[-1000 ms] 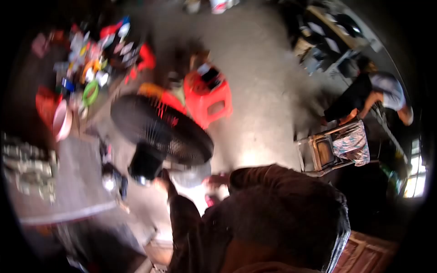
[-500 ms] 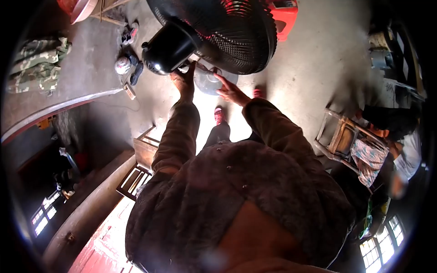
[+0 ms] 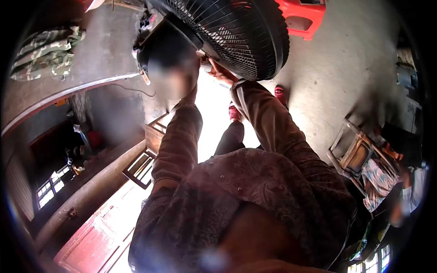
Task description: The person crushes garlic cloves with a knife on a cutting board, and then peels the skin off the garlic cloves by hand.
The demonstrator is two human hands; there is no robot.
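Observation:
A black electric fan with a round wire cage is tilted in front of me at the top of the head view. Its motor housing sticks out to the left of the cage, partly smeared by a blurred patch. My left hand is at the underside of the housing, closed around the fan's neck, its fingers largely hidden. From the right, my right hand reaches beneath the cage, its fingers closed at the same neck. The cage edge covers part of that hand.
Beyond the fan stands a red plastic stool. A wooden chair with a patterned cloth is at the right. Camouflage cloth lies at the far left, above a pale ledge. A small wooden seat stands beside my left arm.
The fan appears larger and nearer, and its grey round base is no longer visible. My right hand, earlier spread beside the neck, has moved up under the cage. The whole view has shifted slightly.

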